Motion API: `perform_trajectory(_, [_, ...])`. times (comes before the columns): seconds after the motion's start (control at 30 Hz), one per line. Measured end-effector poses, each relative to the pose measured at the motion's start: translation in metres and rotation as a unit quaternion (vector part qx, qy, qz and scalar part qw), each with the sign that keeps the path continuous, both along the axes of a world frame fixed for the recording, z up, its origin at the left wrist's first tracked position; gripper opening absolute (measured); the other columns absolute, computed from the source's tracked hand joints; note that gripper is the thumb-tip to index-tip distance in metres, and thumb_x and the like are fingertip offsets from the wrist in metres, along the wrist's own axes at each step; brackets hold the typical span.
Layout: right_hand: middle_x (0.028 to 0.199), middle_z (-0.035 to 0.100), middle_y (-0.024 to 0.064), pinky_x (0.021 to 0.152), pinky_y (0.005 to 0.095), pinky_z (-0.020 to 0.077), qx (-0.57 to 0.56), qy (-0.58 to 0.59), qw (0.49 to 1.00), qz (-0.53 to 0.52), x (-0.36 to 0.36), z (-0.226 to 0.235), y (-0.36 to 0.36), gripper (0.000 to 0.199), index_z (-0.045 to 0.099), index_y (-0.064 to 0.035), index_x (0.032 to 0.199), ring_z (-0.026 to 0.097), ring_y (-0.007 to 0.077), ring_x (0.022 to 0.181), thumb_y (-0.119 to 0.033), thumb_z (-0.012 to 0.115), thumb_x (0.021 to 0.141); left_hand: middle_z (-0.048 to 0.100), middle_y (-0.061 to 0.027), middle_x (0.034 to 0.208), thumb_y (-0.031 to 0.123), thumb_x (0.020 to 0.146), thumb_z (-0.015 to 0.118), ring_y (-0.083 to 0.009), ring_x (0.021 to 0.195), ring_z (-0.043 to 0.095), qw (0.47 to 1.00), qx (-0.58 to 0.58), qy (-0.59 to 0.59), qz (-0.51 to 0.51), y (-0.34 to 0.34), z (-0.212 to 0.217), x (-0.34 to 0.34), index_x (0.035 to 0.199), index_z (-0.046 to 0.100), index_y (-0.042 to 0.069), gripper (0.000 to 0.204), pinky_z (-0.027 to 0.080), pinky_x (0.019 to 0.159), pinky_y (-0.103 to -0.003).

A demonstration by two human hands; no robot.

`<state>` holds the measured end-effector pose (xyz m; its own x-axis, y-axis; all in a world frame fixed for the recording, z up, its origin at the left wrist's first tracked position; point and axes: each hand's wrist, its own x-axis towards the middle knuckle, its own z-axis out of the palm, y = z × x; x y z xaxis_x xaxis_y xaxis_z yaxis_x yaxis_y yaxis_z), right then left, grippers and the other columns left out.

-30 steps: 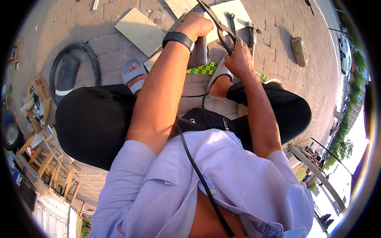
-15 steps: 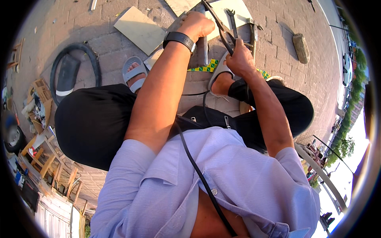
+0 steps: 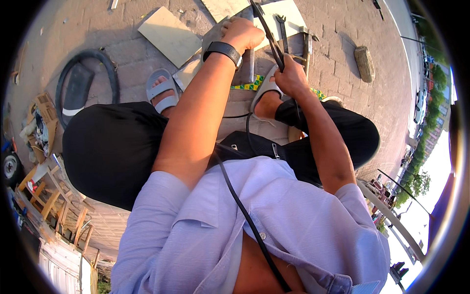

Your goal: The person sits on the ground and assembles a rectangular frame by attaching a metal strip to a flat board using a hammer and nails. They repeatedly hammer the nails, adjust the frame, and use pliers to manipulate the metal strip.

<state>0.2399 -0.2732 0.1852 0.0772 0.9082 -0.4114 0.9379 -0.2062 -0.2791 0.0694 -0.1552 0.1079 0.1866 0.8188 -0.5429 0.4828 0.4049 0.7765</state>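
My left hand, with a black watch on its wrist, is closed over a grey metal piece that has a rounded, pipe-like edge. The fingertips and much of that piece are hidden behind the hand and forearm. To the right, my right hand wraps round the handles of a long black scissor-like tool. Those handles are close together. The tool slants up and away past my left hand, and the frame's top edge cuts off its far end.
Pale flat boards lie on the brick paving around my feet. A wrench and a hammer are beyond my right hand. Farther right lies a stone-like block. A black tube ring is at left; a dark cable hangs down my front.
The tool's handles have come together as my right hand closed and shifted slightly left. My left hand stays on the grey piece. The whole view has shifted a little.
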Motion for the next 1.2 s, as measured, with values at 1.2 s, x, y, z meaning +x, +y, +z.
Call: perform_trajectory(1.2, [0.123, 0.068, 0.0256, 0.099, 0.0417, 0.0494, -0.056, 0.111, 0.992, 0.032, 0.001, 0.006, 0.034, 0.043, 0.071, -0.0008, 0.118, 0.065, 0.0366, 0.116, -0.002, 0.062, 0.076, 0.026, -0.0333, 0.159, 0.034, 0.079, 0.077, -0.0479, 0.149, 0.027, 0.992, -0.022, 0.114, 0.041, -0.022, 0.048, 0.009, 0.157, 0.017, -0.014, 0.109, 0.025, 0.120, -0.059])
